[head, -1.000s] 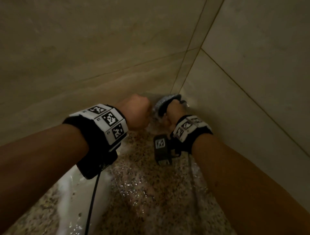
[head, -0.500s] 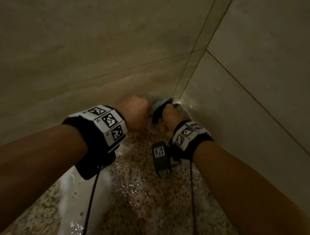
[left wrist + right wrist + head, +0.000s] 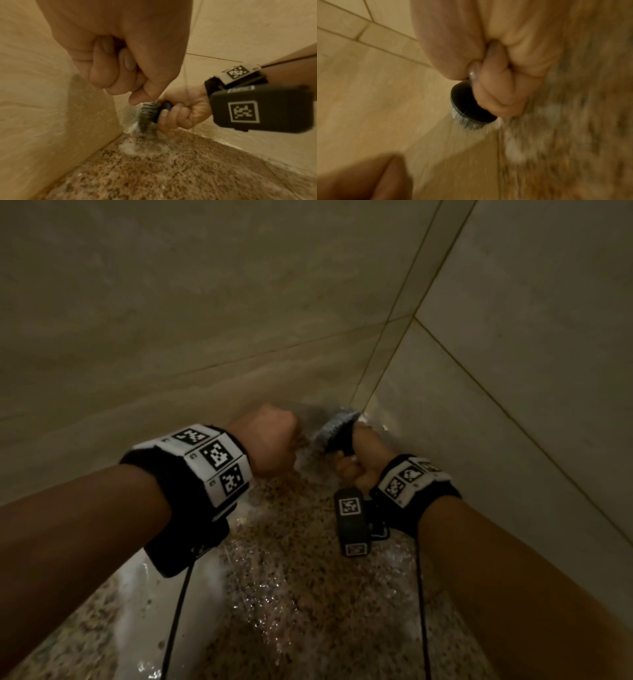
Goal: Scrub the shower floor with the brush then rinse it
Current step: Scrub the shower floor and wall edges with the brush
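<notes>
My right hand (image 3: 363, 462) grips the black handle of a round brush (image 3: 337, 426) with grey bristles, held low in the corner of the shower. In the left wrist view the brush (image 3: 147, 114) has its bristles down at the speckled granite floor (image 3: 188, 169), with white foam (image 3: 130, 147) under it. The right wrist view shows my fingers (image 3: 498, 94) wrapped round the brush (image 3: 470, 106). My left hand (image 3: 271, 440) is curled into a fist just left of the brush. Nothing shows inside the fist (image 3: 120, 60).
Beige tiled walls (image 3: 205, 320) meet in a corner right behind the brush, and the right wall (image 3: 513, 371) runs close along my right forearm. The wet floor (image 3: 291, 594) glistens, with a pale strip (image 3: 144, 604) at lower left. Cables hang from both wrist bands.
My right hand and the brush have drawn a little back from the corner towards me. The left fist has stayed beside them.
</notes>
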`<state>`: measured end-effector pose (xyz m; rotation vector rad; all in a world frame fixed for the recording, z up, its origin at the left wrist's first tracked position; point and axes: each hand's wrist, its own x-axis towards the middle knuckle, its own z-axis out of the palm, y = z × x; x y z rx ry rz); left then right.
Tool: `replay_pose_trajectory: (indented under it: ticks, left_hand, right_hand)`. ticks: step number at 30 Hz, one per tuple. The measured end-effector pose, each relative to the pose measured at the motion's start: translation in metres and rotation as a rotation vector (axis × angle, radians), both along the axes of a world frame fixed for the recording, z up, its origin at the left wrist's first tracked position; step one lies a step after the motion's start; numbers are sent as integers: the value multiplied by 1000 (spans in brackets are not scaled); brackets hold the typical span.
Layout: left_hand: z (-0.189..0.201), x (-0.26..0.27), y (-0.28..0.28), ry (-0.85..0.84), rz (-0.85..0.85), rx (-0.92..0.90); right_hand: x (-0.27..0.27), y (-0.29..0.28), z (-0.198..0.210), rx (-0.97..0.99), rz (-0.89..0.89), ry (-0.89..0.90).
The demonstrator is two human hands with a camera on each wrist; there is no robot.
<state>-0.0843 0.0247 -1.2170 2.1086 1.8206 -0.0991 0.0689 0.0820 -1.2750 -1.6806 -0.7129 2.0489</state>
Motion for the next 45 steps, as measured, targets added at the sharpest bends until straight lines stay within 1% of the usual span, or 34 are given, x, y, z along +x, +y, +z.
replay_pose_trajectory:
  ticks: [3, 6, 9, 12, 15, 17, 18, 21, 22, 24, 26, 28, 30, 31, 33, 34, 36, 37, 38, 39, 40, 41, 42, 43, 45]
  left_hand:
    - [0, 0, -1, -9, 7, 6]
    - [-1, -2, -3, 1, 14, -23]
    - [-1, -6, -6, -2, 15, -29]
    - [1, -10, -7, -12, 41, -37]
    - [2, -12, -11, -18, 60, -52]
    - [2, -13, -12, -30, 52, -55]
    - [2, -14, -13, -34, 44, -61]
    - [1, -19, -15, -40, 26, -82]
    - [2, -20, -15, -35, 19, -81]
    - [4, -21, -17, -17, 12, -83]
    - [2, -18, -19, -10, 4, -67]
    - [0, -13, -21, -21, 9, -73]
    - [-1, -9, -23, -6, 21, -120]
    - [-1, -8, -22, 5, 28, -142]
    - [-2, -8, -19, 21, 31, -154]
    - [-3, -8, -19, 17, 31, -142]
    - [-5, -5, -17, -2, 31, -120]
    - [-6, -3, -15, -9, 30, -119]
    - [-6, -1, -15, -11, 29, -122]
    - [-6, 0, -14, -12, 32, -122]
    - [-5, 4, -12, -19, 30, -118]
    - [-5, 5, -11, -20, 26, -115]
    - [-5, 4, -10, -16, 18, -112]
    - [-5, 4, -10, -5, 12, -108]
    - [-6, -2, -12, 6, 16, -94]
  right_hand:
    - [19, 2, 3, 31, -66, 20]
    - [19, 2, 3, 35, -112, -60]
    - [7, 8, 1, -31, -164, -89]
    - [-11, 22, 5, -50, -255, -163]
    - [-23, 25, 11, -29, -379, -94]
    - [-25, 29, 7, -15, -484, -18]
    - [-25, 31, 4, -14, -502, -21]
    - [-26, 27, -1, -12, -434, -110]
    - [-26, 22, -4, -10, -401, -107]
    - [-23, 8, -6, -49, -279, -89]
    - [-19, 1, 1, -57, -215, -81]
    - [-18, 11, 2, 18, -292, -44]
    - [-25, 18, 1, 13, -392, -18]
    - [-28, 17, -1, 4, -372, -24]
    - [-26, 16, -12, 9, -244, -111]
    - [-21, 14, -10, 12, -190, -153]
    - [-13, 18, -9, 72, -188, -191]
    - [-11, 19, -8, 121, -155, -199]
    - [-14, 16, -5, 137, -72, -229]
    - [-17, 13, -6, 106, 29, -216]
    - [-15, 10, -5, 27, 99, -180]
    - [-11, 4, -1, -58, 125, -154]
    - [-7, 1, 2, -103, 123, -172]
    - [-1, -2, 8, -92, 95, -184]
    - [10, -3, 12, 44, 29, -287]
